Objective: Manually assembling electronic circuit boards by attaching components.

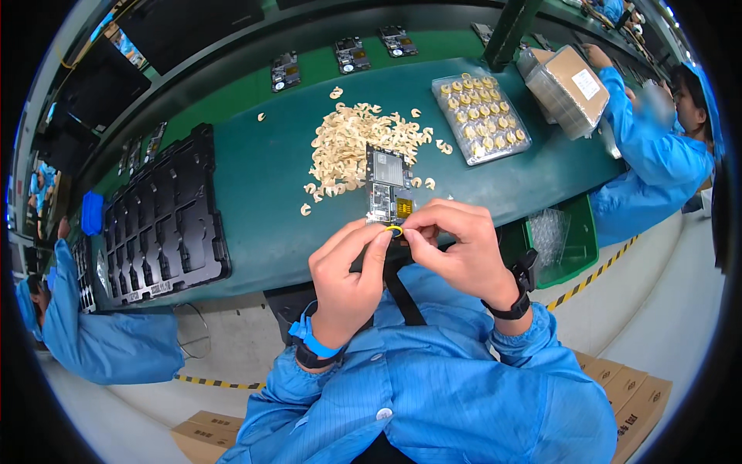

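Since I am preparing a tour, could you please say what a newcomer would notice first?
Probably the heap of pale C-shaped pieces central on the green mat. Nearer, the left hand and right hand pinch a small yellow ring by a circuit board. A black tray lies left.

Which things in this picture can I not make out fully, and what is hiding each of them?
All in the head view:
Full outline of the yellow ring: partly covered by fingertips of the left hand and right hand.
Underside of the circuit board: faces away from the camera.
Lower pieces in the cream heap: buried under the top ones.
Left part of the green crate: partly behind the right hand and black wrist device.
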`<state>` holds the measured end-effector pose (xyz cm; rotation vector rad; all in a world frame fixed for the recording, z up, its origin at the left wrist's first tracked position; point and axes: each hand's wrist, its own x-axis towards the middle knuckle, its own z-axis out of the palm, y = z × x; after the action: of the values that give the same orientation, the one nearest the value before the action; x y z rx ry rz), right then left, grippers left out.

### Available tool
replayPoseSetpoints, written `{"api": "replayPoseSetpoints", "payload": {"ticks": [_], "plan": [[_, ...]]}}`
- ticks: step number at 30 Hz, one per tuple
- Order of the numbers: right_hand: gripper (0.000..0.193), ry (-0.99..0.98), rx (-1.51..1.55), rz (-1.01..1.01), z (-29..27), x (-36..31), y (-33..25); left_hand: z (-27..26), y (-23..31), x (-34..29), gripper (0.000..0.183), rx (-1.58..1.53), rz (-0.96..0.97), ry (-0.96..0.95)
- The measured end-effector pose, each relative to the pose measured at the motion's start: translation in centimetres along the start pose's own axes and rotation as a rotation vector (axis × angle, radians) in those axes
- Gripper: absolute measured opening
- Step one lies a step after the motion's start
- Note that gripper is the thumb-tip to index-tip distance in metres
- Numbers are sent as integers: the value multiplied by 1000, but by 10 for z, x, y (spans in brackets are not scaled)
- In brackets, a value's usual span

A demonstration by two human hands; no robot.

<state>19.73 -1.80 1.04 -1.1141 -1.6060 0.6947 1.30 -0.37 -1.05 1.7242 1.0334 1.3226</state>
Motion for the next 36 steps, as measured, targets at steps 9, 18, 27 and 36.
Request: {"api": "replayPoseSetpoints", "payload": {"ticks": [9, 18, 27, 36], "plan": [[10, -15, 44, 32, 11, -1, 0, 1, -1, -4, 12, -33, -28, 60], [7, -21, 139, 74, 25, 17, 3, -21, -4, -9, 13, -232, -172, 170], [15, 111, -349, 168, 15, 88, 51, -38, -16, -5, 18, -364, -250, 327], [17, -138, -74, -252, 52, 55, 0, -37, -12, -2, 18, -429, -250, 236]]}}
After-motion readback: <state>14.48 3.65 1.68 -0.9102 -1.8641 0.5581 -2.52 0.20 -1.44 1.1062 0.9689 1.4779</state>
